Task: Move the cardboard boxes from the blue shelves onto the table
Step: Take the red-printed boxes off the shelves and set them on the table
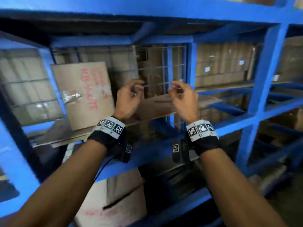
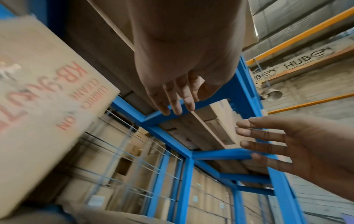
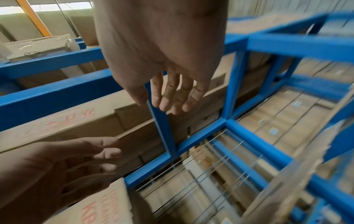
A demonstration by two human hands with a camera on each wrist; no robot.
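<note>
A cardboard box with red lettering [image 1: 83, 94] leans tilted on the blue shelf [image 1: 229, 126], left of my hands; it also shows as the box [image 2: 38, 97] in the left wrist view. My left hand [image 1: 131, 94] and right hand [image 1: 180, 92] are raised side by side in front of the shelf bay, fingers loosely curled, holding nothing. A flat cardboard sheet [image 1: 157, 104] lies on the shelf just behind them. Both wrist views show relaxed fingers: the left hand [image 2: 178, 97] and the right hand [image 3: 168, 97], touching nothing.
A wire mesh panel [image 1: 160, 71] closes the back of the bay, with stacked boxes [image 1: 224, 63] behind it. Another box with red print [image 1: 114, 199] sits on the lower shelf. Blue uprights [image 1: 265, 79] and crossbars frame the bays.
</note>
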